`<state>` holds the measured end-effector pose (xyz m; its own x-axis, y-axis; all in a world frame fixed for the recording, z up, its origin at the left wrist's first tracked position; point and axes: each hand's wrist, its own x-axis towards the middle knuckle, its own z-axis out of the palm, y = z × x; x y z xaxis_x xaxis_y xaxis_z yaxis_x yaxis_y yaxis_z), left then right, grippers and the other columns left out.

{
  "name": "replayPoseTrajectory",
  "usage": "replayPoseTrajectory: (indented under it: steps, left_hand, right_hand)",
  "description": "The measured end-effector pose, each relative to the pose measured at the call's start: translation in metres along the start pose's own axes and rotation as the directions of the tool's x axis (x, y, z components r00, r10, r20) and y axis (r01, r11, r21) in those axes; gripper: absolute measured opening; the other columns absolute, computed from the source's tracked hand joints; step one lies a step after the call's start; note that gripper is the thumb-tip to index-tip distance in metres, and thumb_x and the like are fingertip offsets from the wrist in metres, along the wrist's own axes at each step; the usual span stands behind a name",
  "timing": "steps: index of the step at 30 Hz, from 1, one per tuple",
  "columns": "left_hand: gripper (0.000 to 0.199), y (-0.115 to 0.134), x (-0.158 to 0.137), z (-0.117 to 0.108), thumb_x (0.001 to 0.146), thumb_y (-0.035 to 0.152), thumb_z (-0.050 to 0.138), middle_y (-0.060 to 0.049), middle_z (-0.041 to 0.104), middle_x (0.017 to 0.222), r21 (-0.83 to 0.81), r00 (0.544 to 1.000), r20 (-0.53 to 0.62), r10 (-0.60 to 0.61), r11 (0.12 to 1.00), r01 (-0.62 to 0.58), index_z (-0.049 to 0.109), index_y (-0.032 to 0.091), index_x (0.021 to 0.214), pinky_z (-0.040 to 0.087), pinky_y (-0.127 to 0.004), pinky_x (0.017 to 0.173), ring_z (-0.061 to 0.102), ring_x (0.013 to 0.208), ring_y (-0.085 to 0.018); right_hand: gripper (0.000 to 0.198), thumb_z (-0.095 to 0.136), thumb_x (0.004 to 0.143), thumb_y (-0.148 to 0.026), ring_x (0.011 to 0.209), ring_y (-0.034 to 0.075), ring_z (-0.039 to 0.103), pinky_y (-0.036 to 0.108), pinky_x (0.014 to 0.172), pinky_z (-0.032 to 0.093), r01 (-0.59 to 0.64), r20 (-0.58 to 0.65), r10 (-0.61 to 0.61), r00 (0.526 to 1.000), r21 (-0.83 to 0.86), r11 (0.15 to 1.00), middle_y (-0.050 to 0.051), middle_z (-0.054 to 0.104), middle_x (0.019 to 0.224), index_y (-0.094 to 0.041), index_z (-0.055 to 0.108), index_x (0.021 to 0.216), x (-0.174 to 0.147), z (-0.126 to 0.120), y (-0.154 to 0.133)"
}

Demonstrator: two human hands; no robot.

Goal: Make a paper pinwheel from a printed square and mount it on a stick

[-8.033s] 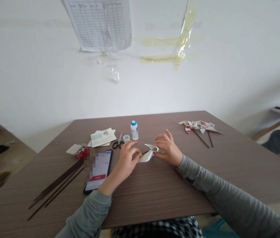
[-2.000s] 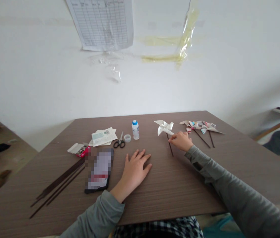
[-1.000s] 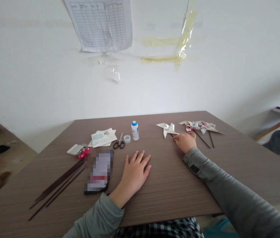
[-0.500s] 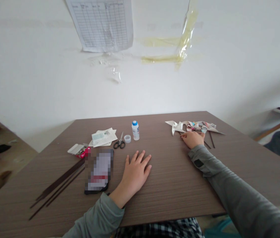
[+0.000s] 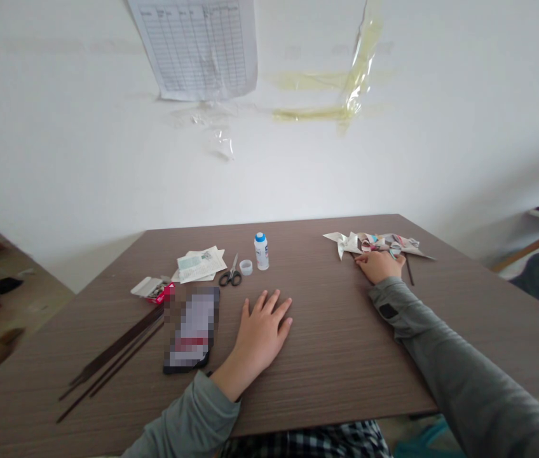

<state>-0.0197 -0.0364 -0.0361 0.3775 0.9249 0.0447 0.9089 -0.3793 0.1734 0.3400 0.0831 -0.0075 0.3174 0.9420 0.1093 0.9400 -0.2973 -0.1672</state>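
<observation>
My left hand (image 5: 262, 327) lies palm down on the table (image 5: 327, 356), fingers spread and holding nothing. Out at the far right, the fingers of my right hand (image 5: 380, 265) are closed on the thin dark stick of a white paper pinwheel (image 5: 347, 243). Beyond that hand lie printed paper pinwheels (image 5: 403, 243), bunched together with the white one. One dark stick (image 5: 409, 270) shows to the right of my hand; the rest of the sticks are largely hidden by it. A phone (image 5: 192, 331) with a blurred screen rests left of my left hand.
Toward the back stand a white bottle (image 5: 261, 256) with a blue cap and a small clear cup (image 5: 246, 267). Beside them are scissors (image 5: 230, 277) and cut papers (image 5: 200, 264). Farther left are an opened small box (image 5: 152, 289) and several dark sticks (image 5: 117, 340). A wall rises behind the table.
My right hand has shifted slightly right, and the white pinwheel has moved right with it, closer to the others. My left hand stays in place.
</observation>
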Motion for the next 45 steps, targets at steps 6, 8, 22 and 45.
replayPoseTrajectory:
  steps: [6, 8, 22, 45]
  left_hand:
    - [0.060, 0.003, 0.001, -0.003, 0.133, 0.036, 0.057, -0.013, 0.062, 0.204, -0.003, 0.999, 0.041, -0.024, 1.000, 0.024, 0.074, 0.036, 0.190, 0.043, -0.085, 0.155, 0.054, 0.192, -0.046]
    - [0.059, 0.002, 0.001, -0.002, 0.133, 0.036, 0.058, -0.013, 0.063, 0.203, -0.006, 0.999, 0.032, -0.020, 1.000, 0.020, 0.075, 0.036, 0.189, 0.043, -0.086, 0.155, 0.055, 0.192, -0.047]
    - [0.057, -0.001, 0.002, -0.006, 0.129, 0.035, 0.064, -0.015, 0.068, 0.199, -0.001, 1.000, 0.018, 0.020, 1.000, -0.020, 0.080, 0.036, 0.184, 0.051, -0.082, 0.152, 0.061, 0.186, -0.048]
    - [0.020, -0.123, 0.038, -0.097, 0.103, 0.022, 0.086, -0.008, 0.102, 0.129, -0.004, 0.960, -0.177, -0.218, 0.975, 0.221, 0.088, 0.028, 0.084, 0.069, -0.045, 0.120, 0.092, 0.131, -0.036]
  right_hand:
    - [0.049, 0.055, 0.126, -0.026, 0.150, 0.048, 0.077, 0.078, 0.135, 0.045, 0.063, -0.171, -0.062, 0.983, -0.002, 0.998, 0.024, 0.096, 0.144, -0.025, 0.104, 0.134, -0.013, 0.010, -0.010]
    - [0.050, 0.054, 0.127, -0.028, 0.150, 0.048, 0.076, 0.074, 0.136, 0.047, 0.180, -0.185, -0.171, 0.968, 0.032, 0.983, 0.023, 0.094, 0.148, -0.024, 0.102, 0.138, -0.025, 0.016, -0.023]
    - [0.064, 0.059, 0.130, -0.044, 0.193, 0.041, 0.054, 0.076, 0.159, 0.041, 0.663, 0.106, -0.704, 0.702, 0.264, 0.700, 0.015, 0.060, 0.204, -0.031, 0.071, 0.192, -0.067, 0.068, -0.074]
    - [0.063, 0.064, 0.132, -0.051, 0.193, 0.041, 0.053, 0.073, 0.160, 0.041, 0.660, 0.122, -0.706, 0.698, 0.274, 0.699, 0.014, 0.060, 0.205, -0.034, 0.072, 0.191, -0.060, 0.066, -0.067]
